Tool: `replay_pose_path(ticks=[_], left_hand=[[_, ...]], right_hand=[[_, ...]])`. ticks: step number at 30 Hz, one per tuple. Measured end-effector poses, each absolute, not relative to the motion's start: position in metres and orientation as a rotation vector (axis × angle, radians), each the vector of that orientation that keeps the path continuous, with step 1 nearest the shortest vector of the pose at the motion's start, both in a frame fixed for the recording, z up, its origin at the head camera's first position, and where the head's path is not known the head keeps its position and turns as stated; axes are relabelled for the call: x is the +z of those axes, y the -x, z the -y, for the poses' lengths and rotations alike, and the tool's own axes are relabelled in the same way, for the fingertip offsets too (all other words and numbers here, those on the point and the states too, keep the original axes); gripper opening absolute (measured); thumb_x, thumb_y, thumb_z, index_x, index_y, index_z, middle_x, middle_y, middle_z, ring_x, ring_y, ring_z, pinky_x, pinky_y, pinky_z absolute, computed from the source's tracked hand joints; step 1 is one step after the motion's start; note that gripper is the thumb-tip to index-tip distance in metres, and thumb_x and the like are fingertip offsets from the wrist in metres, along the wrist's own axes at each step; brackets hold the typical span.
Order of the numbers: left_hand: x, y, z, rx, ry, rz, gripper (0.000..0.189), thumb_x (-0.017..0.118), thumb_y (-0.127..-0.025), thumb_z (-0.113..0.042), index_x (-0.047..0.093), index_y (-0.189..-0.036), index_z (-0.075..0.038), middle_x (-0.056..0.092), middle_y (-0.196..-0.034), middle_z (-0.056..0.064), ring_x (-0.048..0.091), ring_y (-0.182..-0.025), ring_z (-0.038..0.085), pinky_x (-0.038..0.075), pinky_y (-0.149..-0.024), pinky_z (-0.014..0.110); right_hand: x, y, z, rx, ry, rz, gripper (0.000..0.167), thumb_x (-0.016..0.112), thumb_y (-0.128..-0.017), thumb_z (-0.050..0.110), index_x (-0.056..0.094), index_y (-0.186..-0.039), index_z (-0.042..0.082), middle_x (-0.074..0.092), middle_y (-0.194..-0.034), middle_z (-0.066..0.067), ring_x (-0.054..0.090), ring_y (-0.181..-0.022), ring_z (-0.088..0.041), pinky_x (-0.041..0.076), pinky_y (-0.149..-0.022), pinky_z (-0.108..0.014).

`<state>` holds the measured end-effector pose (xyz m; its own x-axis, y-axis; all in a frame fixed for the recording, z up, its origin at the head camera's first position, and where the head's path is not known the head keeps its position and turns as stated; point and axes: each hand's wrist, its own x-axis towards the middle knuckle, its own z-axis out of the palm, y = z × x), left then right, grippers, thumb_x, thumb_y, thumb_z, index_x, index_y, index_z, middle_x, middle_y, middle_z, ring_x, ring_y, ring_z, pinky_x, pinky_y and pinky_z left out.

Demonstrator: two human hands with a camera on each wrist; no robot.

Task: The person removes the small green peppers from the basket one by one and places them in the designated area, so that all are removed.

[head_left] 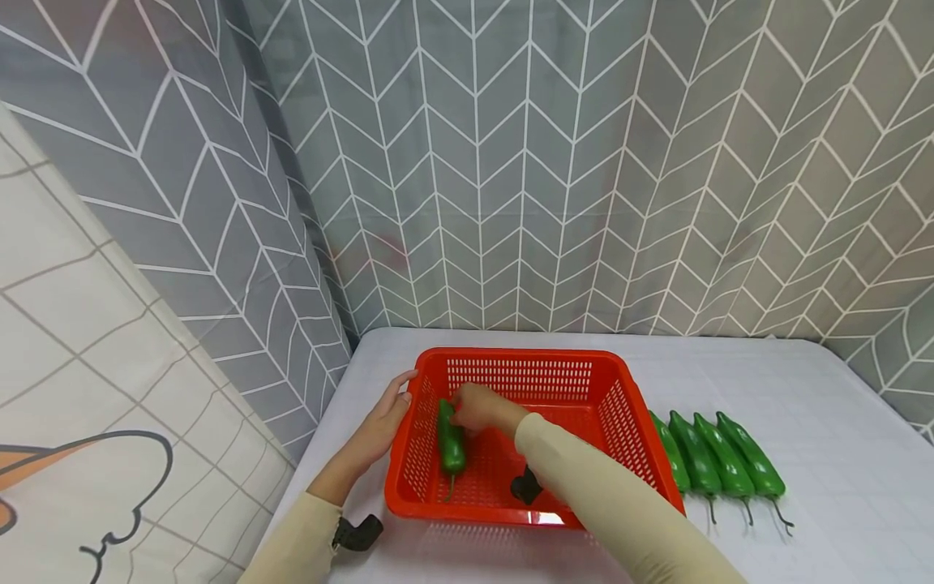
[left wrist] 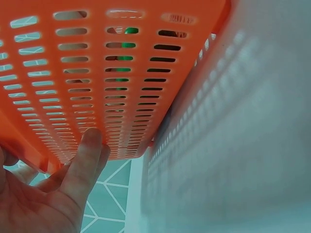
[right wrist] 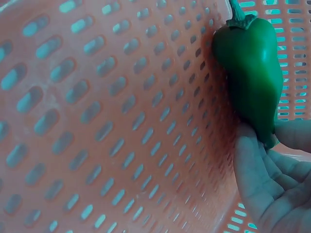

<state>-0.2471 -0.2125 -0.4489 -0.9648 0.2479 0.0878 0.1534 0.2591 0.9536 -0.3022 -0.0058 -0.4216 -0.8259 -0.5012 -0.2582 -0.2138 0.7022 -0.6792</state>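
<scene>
A red perforated plastic basket (head_left: 521, 354) stands on the table. Inside it, along the left wall, a long green pepper (head_left: 452, 451) lies with its stem toward me. My right hand (head_left: 477, 408) reaches into the basket and grips this pepper near its far tip. In the right wrist view, thumb and fingers pinch the narrow end of the pepper (right wrist: 252, 73), which is close to the perforated wall. My left hand (head_left: 381, 423) touches the basket's left side near the rim. The left wrist view shows its fairly straight fingers (left wrist: 87, 160) against the outer wall.
Several more green peppers (head_left: 722, 466) lie side by side on the table, right of the basket, stems toward me. A white cloth covers the table (head_left: 824, 422). Behind it hangs a grey curtain (head_left: 511, 178) with white lines; another patterned cloth (head_left: 109, 341) hangs at the left.
</scene>
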Motion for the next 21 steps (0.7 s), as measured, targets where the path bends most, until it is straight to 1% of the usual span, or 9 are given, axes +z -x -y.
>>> replay_pose_path(ticks=[7, 11, 15, 18, 21], left_hand=[[-0.451, 0.248, 0.214, 1.819, -0.362, -2.432, 0.047, 0.035, -0.112, -0.028, 0.027, -0.158, -0.017, 0.059, -0.132, 0.021, 0.066, -0.106, 0.027, 0.056, -0.092, 0.036], [-0.452, 0.246, 0.215, 1.821, -0.383, -2.436, 0.047, 0.035, -0.112, -0.027, 0.027, -0.157, -0.016, 0.058, -0.133, 0.020, 0.064, -0.109, 0.027, 0.054, -0.096, 0.039], [-0.452, 0.246, 0.214, 1.814, -0.395, -2.437, 0.048, 0.035, -0.112, -0.029, 0.027, -0.158, -0.017, 0.059, -0.133, 0.020, 0.064, -0.110, 0.028, 0.053, -0.097, 0.043], [-0.452, 0.248, 0.214, 1.803, -0.394, -2.436, 0.048, 0.035, -0.112, -0.031, 0.026, -0.158, -0.019, 0.059, -0.133, 0.020, 0.065, -0.109, 0.030, 0.056, -0.093, 0.042], [-0.451, 0.248, 0.214, 1.806, -0.394, -2.435, 0.048, 0.034, -0.112, -0.030, 0.026, -0.158, -0.017, 0.058, -0.133, 0.021, 0.065, -0.110, 0.030, 0.056, -0.092, 0.039]], right_hand=[[-0.419, 0.301, 0.003, -0.937, 0.550, -2.500, 0.031, 0.070, -0.092, 0.000, 0.066, -0.121, -0.008, 0.067, -0.100, -0.014, 0.069, -0.079, -0.023, 0.061, -0.066, -0.034], [-0.416, 0.299, 0.001, -0.944, 0.571, -2.499, 0.030, 0.070, -0.092, 0.000, 0.067, -0.121, -0.008, 0.067, -0.100, -0.015, 0.069, -0.079, -0.023, 0.061, -0.065, -0.035], [-0.411, 0.299, -0.002, -0.957, 0.589, -2.524, 0.029, 0.071, -0.091, 0.000, 0.068, -0.119, -0.007, 0.068, -0.099, -0.014, 0.068, -0.076, -0.020, 0.061, -0.063, -0.033], [-0.406, 0.298, -0.003, -0.967, 0.601, -2.535, 0.028, 0.071, -0.091, 0.001, 0.068, -0.118, -0.007, 0.068, -0.099, -0.013, 0.067, -0.076, -0.019, 0.060, -0.062, -0.032], [-0.402, 0.298, -0.005, -0.953, 0.635, -2.547, 0.027, 0.071, -0.092, 0.001, 0.069, -0.118, -0.006, 0.069, -0.101, -0.013, 0.068, -0.077, -0.019, 0.060, -0.062, -0.030]])
